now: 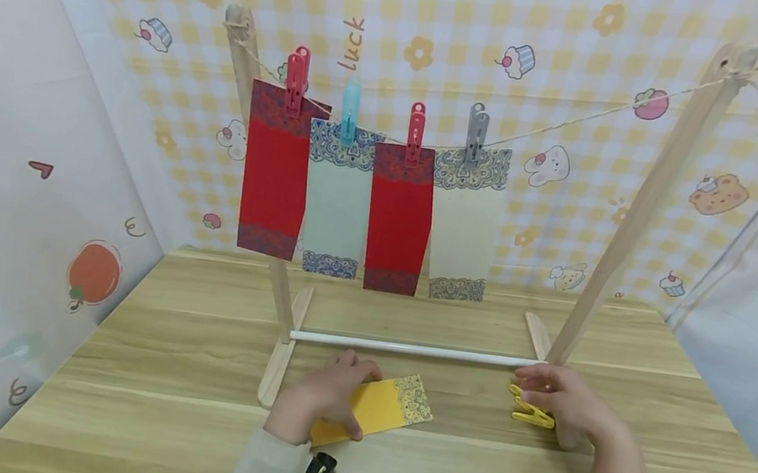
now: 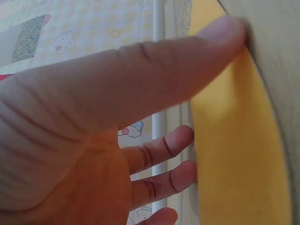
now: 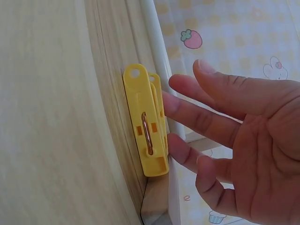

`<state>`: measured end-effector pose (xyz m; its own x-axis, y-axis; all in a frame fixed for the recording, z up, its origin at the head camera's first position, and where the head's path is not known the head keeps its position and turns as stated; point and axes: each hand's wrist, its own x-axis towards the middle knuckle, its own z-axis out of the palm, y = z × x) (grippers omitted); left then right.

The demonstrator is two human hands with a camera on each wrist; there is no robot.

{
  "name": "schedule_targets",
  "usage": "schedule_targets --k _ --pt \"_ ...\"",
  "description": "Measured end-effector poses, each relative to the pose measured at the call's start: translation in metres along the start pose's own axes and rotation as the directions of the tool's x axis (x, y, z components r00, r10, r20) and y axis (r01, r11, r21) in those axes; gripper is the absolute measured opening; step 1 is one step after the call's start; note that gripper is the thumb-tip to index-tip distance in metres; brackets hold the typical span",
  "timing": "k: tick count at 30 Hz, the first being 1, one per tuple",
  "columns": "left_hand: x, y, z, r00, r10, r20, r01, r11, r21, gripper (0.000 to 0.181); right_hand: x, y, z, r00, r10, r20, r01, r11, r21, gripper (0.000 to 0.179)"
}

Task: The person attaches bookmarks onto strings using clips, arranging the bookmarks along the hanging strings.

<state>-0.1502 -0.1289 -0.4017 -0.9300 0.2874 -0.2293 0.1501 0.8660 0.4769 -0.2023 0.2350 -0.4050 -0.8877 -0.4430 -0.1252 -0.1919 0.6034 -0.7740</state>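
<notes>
Yellow clothespin point(image 1: 534, 419), wood-grain table point(image 1: 162, 356), yellow-checked backdrop point(image 1: 465, 20)

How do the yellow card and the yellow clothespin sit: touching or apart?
Apart. The head view shows it: a strip of bare tabletop lies between the patterned end of the yellow card and the yellow clothespin.

Yellow card point(image 1: 380, 407), ornate border point(image 1: 413, 399); yellow clothespin point(image 3: 139, 101)

Right hand point(image 3: 248, 140) beside yellow clothespin point(image 3: 146, 121)
</notes>
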Motion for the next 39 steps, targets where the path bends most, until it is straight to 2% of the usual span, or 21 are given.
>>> schedule_targets --k 16,23,39 --pt "0.0013 0.0002 0.0021 0.999 0.032 0.022 -0.033 0.999 0.011 0.076 0.0024 0.0006 -0.0037 0.997 0.052 -0.052 -0.055 0.997 -0.06 0.019" --pt "-0.0001 0.0037 0.0034 0.998 0.058 0.002 -0.058 0.995 0.08 0.078 0.0015 0.0039 -0.0038 0.996 0.048 -0.075 -0.054 0.995 -0.08 0.015" --pt "0.0047 0.0042 0.0045 0.996 0.084 -0.043 -0.079 0.991 0.11 0.076 0.0008 0.0024 -0.0053 0.994 0.057 -0.097 -0.061 0.997 -0.045 0.011"
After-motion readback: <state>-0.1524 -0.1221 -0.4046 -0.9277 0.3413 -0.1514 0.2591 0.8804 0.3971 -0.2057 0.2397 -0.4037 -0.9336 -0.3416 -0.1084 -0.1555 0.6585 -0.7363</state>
